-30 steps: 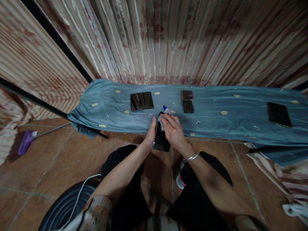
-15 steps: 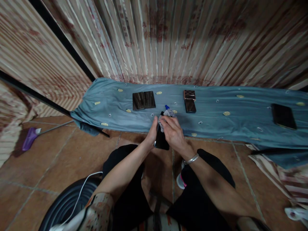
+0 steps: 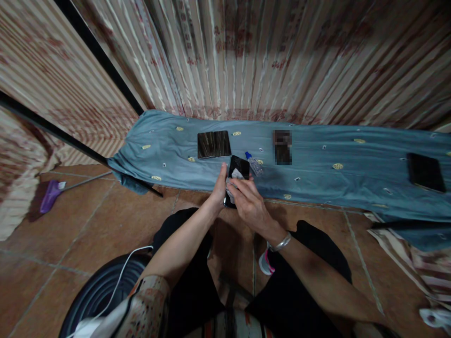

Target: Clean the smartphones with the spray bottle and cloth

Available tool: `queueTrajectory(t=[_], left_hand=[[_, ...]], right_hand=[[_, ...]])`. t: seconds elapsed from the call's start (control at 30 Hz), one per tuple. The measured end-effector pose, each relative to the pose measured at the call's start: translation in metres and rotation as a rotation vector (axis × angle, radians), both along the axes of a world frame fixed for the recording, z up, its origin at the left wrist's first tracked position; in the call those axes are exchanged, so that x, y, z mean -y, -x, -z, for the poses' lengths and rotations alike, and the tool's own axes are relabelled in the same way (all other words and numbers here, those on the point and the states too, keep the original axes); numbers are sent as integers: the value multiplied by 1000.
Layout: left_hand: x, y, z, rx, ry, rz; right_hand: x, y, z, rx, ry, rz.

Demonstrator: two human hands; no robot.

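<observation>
- Two hands meet over one dark phone (image 3: pixel 237 180), held just off the near edge of a long blue cloth (image 3: pixel 317 164) spread along the foot of a striped curtain (image 3: pixel 246 56).
- Far left, a purple broom head (image 3: pixel 49 196) lies on the brown tiled floor (image 3: pixel 88 220), well apart from everything else.
- On the cloth, a pair of dark slabs (image 3: pixel 213 144) lies side by side, just beyond the phone and slightly left of it.
- Left hand (image 3: pixel 219 191) grips the phone's left edge, fingers curled round it and thumb stretched up along the side; it is closed on the phone, not spread.
- Phone's long axis runs near to far, tilting a little to the right at the far end; it sits between both hands, touching each.
- Right hand (image 3: pixel 248 206) lies on the phone's face from the right, fingers pressed together and pinching a small pale wipe (image 3: pixel 233 180) flat against the glass.
- Just right of the phone's far end, a small clear bottle with a blue cap (image 3: pixel 253 164) lies on the cloth, nearer the right hand than the left.
- Farther right lies a blurred dark item (image 3: pixel 282 147), and at the far right another dark phone (image 3: pixel 425 172), well apart.
</observation>
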State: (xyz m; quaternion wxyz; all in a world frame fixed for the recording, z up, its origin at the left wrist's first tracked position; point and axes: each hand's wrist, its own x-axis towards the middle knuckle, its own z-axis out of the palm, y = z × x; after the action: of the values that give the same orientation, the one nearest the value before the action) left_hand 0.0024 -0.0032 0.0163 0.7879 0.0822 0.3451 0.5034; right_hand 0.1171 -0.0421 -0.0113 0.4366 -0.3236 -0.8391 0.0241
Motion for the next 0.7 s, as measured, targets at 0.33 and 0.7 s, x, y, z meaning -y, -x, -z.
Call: queueTrajectory(t=[0.33,0.7], left_hand=[[-8,5,-14,-10,51,-29],[-9,9,-15,12,38,-122]], right_hand=[[16,6,-5,-28,-16,-96],[13,-1,-7,58,-68,-110]])
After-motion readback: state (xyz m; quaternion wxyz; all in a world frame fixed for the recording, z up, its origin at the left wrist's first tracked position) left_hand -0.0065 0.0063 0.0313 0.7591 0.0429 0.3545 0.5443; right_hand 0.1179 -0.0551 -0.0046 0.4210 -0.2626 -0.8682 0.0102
